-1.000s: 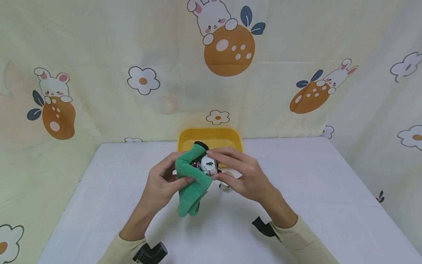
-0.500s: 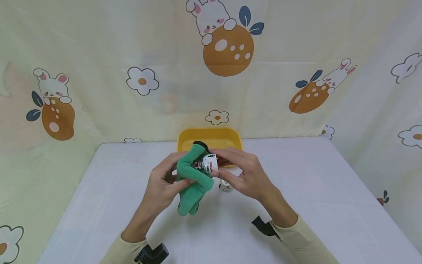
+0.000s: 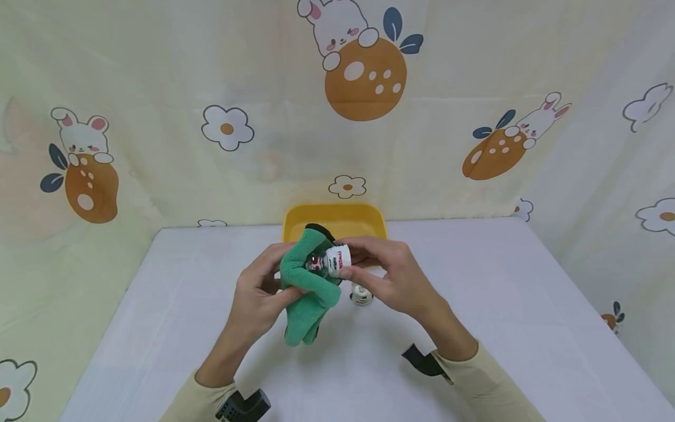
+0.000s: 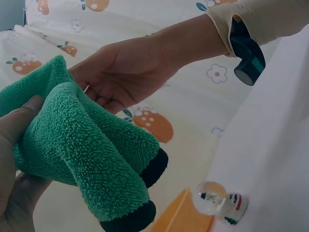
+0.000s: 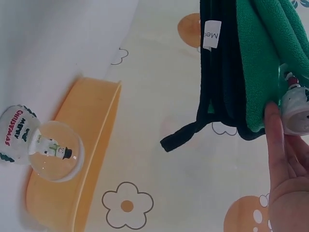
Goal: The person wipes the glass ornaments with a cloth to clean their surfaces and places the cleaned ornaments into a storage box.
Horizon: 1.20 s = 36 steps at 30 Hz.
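My left hand [image 3: 262, 288] grips a folded green towel [image 3: 307, 302] with dark trim, its thumb lying over the near fold. In the towel's fold sits the glass ball of a small snow globe [image 3: 336, 261], tilted on its side with a red-and-white figure inside. My right hand [image 3: 387, 271] pinches the globe's white base, which bears Christmas lettering, between thumb and fingers. The right wrist view shows the base's underside facing outward. A second snow globe [image 5: 55, 150], with a snowman inside, stands upright on the table just beyond the hands, partly hidden in the head view.
Behind the hands, a yellow tray [image 3: 337, 217] stands near the table's far edge, against a printed curtain [image 3: 285, 117]. A dark loop [image 5: 181, 135] and a white label [image 5: 212, 34] hang from the towel. White cloth covers the table [image 3: 490, 293].
The snow globe's base has turned in the right hand: a green tree faced up earlier, and red lettering shows now. The left hand and the towel stay almost in place.
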Tool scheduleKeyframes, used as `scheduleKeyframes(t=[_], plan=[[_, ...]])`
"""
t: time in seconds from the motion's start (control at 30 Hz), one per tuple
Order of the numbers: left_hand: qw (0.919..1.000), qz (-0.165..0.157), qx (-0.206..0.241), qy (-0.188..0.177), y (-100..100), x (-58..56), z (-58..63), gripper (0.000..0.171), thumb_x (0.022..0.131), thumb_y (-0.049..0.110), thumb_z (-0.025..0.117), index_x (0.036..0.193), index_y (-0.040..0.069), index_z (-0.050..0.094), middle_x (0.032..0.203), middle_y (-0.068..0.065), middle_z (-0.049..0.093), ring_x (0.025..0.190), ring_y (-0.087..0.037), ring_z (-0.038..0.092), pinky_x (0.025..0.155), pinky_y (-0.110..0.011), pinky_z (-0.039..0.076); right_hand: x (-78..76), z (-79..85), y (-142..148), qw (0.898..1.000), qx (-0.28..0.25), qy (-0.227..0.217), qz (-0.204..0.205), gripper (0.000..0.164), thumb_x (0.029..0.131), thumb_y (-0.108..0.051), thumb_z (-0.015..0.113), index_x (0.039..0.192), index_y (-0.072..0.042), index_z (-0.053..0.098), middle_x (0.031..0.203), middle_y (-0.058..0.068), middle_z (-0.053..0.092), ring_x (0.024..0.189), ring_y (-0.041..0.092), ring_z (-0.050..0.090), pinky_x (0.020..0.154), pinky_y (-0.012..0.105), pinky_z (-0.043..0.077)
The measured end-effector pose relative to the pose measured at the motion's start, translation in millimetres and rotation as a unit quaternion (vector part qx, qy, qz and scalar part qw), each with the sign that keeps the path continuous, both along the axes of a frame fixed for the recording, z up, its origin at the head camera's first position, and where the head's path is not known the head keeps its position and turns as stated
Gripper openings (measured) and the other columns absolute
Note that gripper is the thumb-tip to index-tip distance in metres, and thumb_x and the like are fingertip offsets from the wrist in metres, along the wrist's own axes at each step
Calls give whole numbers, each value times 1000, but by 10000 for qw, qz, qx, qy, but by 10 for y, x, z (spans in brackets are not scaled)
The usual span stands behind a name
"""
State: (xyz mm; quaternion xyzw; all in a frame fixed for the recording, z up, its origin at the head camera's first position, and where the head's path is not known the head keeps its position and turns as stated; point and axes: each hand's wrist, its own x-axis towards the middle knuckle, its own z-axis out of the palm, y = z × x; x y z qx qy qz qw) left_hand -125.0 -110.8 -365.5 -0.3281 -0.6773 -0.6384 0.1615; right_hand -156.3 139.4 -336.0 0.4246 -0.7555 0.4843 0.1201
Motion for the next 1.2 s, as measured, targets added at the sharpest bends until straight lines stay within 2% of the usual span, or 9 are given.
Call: scheduleKeyframes(t=[0.23,0.37,0.63,0.8,0.93,1.2], plan=[[9999,91,-3,-49,-11,-17,-12,58,85,-10,76,138,-1,55,131,-16,60,115,-22,65,80,-39,63,-11,-7,11,9997,88,214,54,54,83,2,81,133,0,62,121,12,70,94,18,71,82,32,63],[9999,124,16,-104,-7,-15,-12,58,84,-11,76,137,-1,55,130,-14,60,113,-21,66,80,-38,63,-22,-9,19,9989,136,450,37,54,83,-2,81,134,-1,62,122,11,69,95,17,70,83,30,62],[9999,108,-61,-6,-10,-16,0,59,83,-13,76,137,0,56,129,-16,61,113,-21,67,77,-39,63,-29,14,35,9970,182,732,148,50,93,-25,74,134,0,62,122,11,68,97,18,70,84,27,61],[10000,-11,-61,31,-13,-14,-1,60,83,-12,76,137,1,56,130,-16,61,115,-23,67,77,-40,63,-23,18,50,9957,111,869,290,53,95,-36,69,132,2,63,121,12,67,98,18,70,83,31,62],[10000,-76,-7,-26,-15,-10,2,59,83,-12,76,137,0,56,131,-15,61,115,-22,67,76,-41,63,-23,12,49,9933,-6,1092,370,52,94,-35,71,131,1,64,121,12,67,103,21,68,83,35,62],[9989,113,-75,-443,-11,1,-11,56,85,-11,75,136,4,58,129,-12,61,109,-22,69,78,-40,63,-47,-8,37,9865,102,1623,196,48,92,-32,73,130,-2,66,125,12,67,116,25,64,96,25,56]])
